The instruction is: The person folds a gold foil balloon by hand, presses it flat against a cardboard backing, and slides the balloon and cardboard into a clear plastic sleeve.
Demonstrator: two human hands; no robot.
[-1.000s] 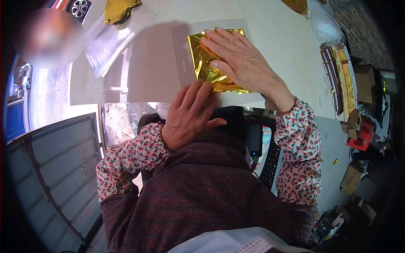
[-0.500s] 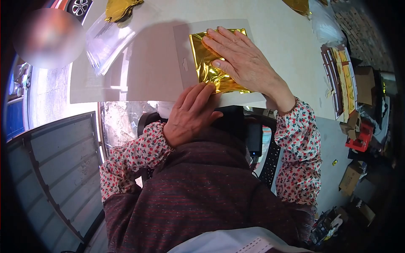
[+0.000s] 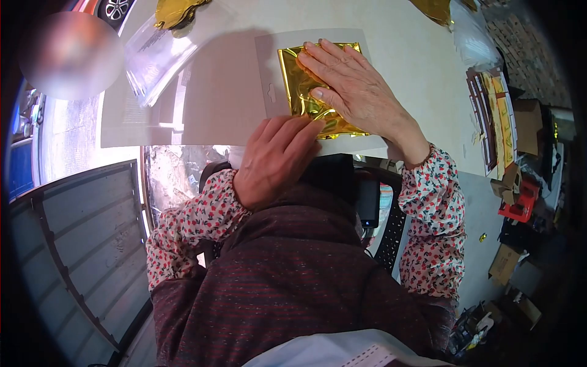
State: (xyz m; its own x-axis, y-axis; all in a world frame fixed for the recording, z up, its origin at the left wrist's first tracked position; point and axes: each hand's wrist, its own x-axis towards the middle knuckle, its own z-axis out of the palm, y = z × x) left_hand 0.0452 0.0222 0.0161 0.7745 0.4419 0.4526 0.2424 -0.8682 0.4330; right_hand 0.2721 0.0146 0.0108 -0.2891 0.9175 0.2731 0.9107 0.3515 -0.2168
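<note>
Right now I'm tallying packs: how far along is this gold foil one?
Midway, it seems. The gold foil already lies on the white card. The right hand presses it flat; the left hand touches its near edge. Clear bags wait unused.

The right hand (image 3: 354, 85) covers much of the crinkled gold foil sheet (image 3: 299, 79). Beyond that sheet, a second gold foil piece (image 3: 174, 11) is cut by the top edge. A blurred patch (image 3: 70, 55) hides whatever lies far left.
</note>
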